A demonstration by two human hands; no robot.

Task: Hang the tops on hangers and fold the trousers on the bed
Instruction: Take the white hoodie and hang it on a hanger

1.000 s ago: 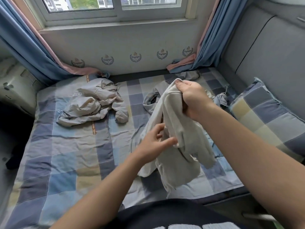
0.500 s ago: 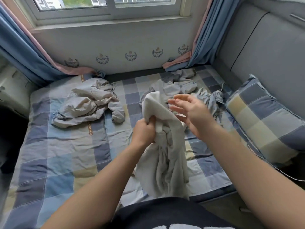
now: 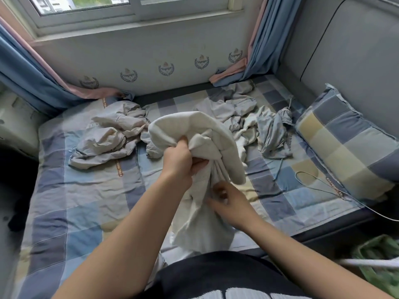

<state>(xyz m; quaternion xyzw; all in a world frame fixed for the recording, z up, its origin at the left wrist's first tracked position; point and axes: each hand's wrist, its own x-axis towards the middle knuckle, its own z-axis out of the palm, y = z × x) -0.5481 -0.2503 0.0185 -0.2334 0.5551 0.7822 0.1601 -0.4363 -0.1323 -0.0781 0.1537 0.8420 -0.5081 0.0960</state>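
At far left a blue curtain (image 3: 26, 78) with a pink edge hangs down to the bed (image 3: 82, 190), whose cover is a soft, creased patchwork of blue, grey and pale yellow squares. A beige garment (image 3: 103, 143), thin and heavily wrinkled, lies in a heap on the bed's left half, near the wall. Just right of it, in the middle, the left hand (image 3: 179, 160) is raised above the bed, its grip clamped on a bunch of the cream garment (image 3: 194, 130). This thick, soft, faintly ribbed cloth humps over the fist and drops in long folds towards the person's dark shirt (image 3: 216, 275). It hides part of the beige heap's right end and the cover behind it. Lower and to the right, the right hand (image 3: 228, 203) has its fingers curled into the hanging folds, its grip closed on the same cloth. Behind the hands, grey clothes (image 3: 237, 104) sprawl flat and rumpled by the far wall, and a blue-grey garment (image 3: 274, 134) sits twisted into a loose knot just beside them. A thin wire (image 3: 306, 175) loops over the cover near the bed's right edge. A plump pillow (image 3: 345, 147) in the same checks leans against the padded grey headboard (image 3: 356, 61). At bottom right, off the bed, something green (image 3: 377, 255) shows, too blurred to name.
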